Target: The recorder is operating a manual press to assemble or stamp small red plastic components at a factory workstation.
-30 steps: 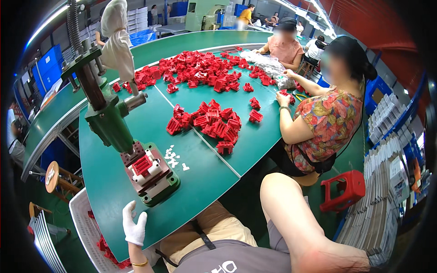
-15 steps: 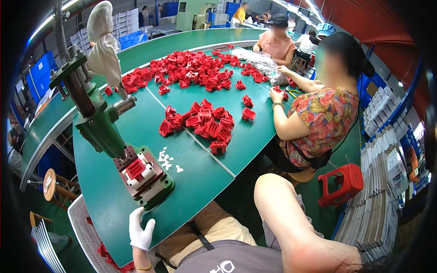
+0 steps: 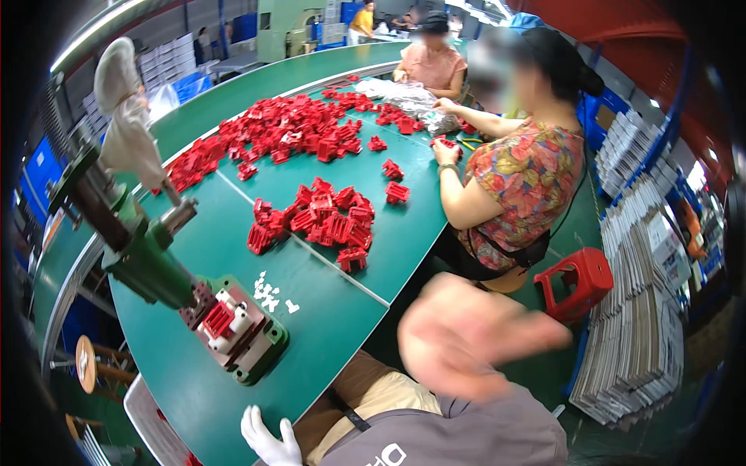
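Observation:
My left hand (image 3: 270, 439), in a white glove, rests at the near edge of the green table, fingers spread and holding nothing. My bare right hand (image 3: 474, 338) is raised over my lap, smeared by motion; its finger positions are unclear and nothing shows in it. Beyond my left hand stands a green hand press (image 3: 151, 264), its lever wrapped in white cloth (image 3: 128, 132). A red plastic part (image 3: 220, 319) sits in the press fixture (image 3: 241, 349), between white blocks. Small white pieces (image 3: 266, 292) lie beside the press.
A small pile of red plastic parts (image 3: 330, 217) lies mid-table (image 3: 326, 342), with a larger heap (image 3: 280, 132) behind. At right, a co-worker in a flowered top (image 3: 521, 179) handles a red part; another person (image 3: 432, 62) sits beyond. A red stool (image 3: 575, 283) and stacked flat sheets (image 3: 629, 349) stand at right.
My right hand has come into view, where only the raised arm showed before. My left hand is lower in the picture, farther from the press. The view has shifted.

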Demonstrator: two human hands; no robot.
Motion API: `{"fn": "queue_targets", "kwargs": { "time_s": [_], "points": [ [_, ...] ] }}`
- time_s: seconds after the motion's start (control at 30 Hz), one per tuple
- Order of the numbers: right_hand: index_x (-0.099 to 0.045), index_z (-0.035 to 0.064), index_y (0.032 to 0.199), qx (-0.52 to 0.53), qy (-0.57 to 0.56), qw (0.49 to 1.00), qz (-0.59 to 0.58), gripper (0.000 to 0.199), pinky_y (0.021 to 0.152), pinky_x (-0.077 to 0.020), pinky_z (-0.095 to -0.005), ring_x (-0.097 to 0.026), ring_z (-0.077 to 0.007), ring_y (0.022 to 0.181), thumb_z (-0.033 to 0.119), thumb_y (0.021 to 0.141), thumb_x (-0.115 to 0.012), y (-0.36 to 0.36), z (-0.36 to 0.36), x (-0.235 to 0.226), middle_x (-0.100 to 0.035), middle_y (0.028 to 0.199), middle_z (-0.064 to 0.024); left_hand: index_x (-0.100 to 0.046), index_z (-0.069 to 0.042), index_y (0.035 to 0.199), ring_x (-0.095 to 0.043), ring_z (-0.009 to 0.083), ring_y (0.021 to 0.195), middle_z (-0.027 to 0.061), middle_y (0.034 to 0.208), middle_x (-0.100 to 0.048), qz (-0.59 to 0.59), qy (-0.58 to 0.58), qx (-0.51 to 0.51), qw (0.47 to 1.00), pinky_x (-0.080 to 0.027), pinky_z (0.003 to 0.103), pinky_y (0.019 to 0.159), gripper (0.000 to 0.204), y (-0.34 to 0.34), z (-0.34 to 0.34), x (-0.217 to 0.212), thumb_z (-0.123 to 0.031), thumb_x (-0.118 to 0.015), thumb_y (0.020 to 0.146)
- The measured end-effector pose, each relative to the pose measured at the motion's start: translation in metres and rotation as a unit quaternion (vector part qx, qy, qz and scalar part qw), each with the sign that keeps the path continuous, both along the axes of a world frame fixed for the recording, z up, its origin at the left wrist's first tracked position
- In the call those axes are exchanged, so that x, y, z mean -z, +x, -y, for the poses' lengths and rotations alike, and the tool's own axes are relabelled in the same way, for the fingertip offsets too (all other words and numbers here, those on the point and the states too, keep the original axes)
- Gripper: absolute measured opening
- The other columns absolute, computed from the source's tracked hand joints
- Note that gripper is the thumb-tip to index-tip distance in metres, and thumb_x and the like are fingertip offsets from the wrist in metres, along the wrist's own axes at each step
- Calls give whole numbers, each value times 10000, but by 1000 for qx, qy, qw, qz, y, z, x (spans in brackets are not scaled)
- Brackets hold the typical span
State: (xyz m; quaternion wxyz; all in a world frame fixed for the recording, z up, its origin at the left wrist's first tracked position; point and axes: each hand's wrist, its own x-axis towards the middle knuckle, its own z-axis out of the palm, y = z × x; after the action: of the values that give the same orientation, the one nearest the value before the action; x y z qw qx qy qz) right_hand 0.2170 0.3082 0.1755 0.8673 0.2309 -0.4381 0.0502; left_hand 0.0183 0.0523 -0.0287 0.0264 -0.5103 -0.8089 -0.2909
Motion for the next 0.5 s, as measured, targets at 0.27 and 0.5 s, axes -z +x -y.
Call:
{"fn": "queue_targets", "kwargs": {
  "time_s": [0.27,0.5],
  "points": [
    [-595,42,1157,179,-566,617,517,300,642,-509,-371,-635,-258,656,242,934,-610,-29,-29,227,-663,834,-104,-660,27,1083,-647,338,927,189,1039,-665,-135,86,-78,984,-525,433,858,244,-2,-23,-17,-176,-605,959],
    [-626,66,983,226,-424,583,655,214,716,-520,-390,-641,-282,807,217,841,-677,-44,-30,203,-619,829,-102,-701,-21,1022,-666,306,867,144,966,-692,-146,81,-130,977,-539,404,803,200,-5,-33,-17,-185,-664,913]
  ]
}}
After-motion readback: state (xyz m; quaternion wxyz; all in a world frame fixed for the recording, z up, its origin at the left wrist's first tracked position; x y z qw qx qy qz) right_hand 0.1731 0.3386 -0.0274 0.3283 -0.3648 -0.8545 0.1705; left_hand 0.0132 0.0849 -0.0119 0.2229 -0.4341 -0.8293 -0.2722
